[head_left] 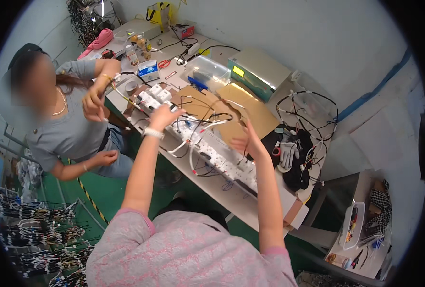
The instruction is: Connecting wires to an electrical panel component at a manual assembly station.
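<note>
My left hand is over the far left part of a long wiring board lined with white connector blocks, its fingers stretched to the right beside several white blocks. Nothing clear shows in its grasp. To the right, my right hand is raised above the board, with fingers apart and no object visible in it. Between my hands runs a wire harness of black and white wires, looping over the board. A brown cardboard sheet lies behind it.
A co-worker stands at the left, one hand raised near the board's end. Behind the board are a clear plastic box and a grey-green device with a lit display. Dark cloth with gloves lies at the right. Wire bundles hang lower left.
</note>
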`<state>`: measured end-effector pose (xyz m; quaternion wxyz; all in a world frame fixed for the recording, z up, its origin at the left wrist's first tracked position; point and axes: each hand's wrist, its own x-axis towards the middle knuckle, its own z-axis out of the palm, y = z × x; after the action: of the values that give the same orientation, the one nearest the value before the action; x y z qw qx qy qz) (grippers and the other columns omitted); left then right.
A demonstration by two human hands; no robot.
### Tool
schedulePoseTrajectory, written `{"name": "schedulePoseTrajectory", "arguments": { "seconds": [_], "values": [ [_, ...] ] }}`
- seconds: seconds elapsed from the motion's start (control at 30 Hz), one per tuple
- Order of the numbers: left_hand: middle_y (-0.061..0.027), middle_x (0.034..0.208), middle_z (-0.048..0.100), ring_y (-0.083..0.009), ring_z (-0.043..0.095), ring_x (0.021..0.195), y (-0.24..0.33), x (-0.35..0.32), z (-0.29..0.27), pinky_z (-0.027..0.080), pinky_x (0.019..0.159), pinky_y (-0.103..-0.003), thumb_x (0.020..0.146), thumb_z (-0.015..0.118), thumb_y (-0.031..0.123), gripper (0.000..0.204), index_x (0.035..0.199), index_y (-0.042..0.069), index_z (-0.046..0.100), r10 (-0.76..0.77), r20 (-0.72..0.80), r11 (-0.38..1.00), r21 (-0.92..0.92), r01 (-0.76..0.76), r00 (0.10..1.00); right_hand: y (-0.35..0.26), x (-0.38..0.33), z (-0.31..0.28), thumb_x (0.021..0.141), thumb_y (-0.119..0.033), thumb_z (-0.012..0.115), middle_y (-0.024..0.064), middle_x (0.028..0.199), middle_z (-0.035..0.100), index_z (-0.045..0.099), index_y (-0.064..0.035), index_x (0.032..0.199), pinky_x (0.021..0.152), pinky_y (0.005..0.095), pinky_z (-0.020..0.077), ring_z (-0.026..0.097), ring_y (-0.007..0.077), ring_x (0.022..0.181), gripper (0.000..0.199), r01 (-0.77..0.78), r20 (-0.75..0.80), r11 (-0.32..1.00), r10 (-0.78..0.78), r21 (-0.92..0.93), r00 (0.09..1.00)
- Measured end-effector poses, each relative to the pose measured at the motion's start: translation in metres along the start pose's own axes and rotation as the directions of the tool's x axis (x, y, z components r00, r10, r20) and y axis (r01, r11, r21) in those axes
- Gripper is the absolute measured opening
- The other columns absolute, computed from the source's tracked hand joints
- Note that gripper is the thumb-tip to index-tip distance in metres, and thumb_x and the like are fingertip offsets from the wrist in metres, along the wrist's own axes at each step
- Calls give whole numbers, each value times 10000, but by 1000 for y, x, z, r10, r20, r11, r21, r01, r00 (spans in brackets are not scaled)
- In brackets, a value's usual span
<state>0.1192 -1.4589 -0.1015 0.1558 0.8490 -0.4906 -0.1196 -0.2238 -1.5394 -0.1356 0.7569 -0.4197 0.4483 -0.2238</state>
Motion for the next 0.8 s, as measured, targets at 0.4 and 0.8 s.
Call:
{"name": "schedulePoseTrajectory", "arguments": {
  "seconds": [0.4,0.8],
  "values": [
    [-31,795,616,-122,578,769,-11,-24,-109,473,727,-277,1032,461,340,372,948,12,615,647,48,321,-922,-215,761,-105,-112,115,943,-200,580,-67,673,400,560,7,1093,439,194,277,336,27,510,257,374,45,915,-371,-152,927],
    [-140,821,658,-338,634,773,-182,36,49,510,715,-421,847,728,292,373,995,-1,551,374,30,848,-415,-328,927,-25,-309,243,682,-62,583,50,653,552,592,34,763,503,205,338,478,79,551,126,326,-458,749,-627,-576,630]
  ]
}}
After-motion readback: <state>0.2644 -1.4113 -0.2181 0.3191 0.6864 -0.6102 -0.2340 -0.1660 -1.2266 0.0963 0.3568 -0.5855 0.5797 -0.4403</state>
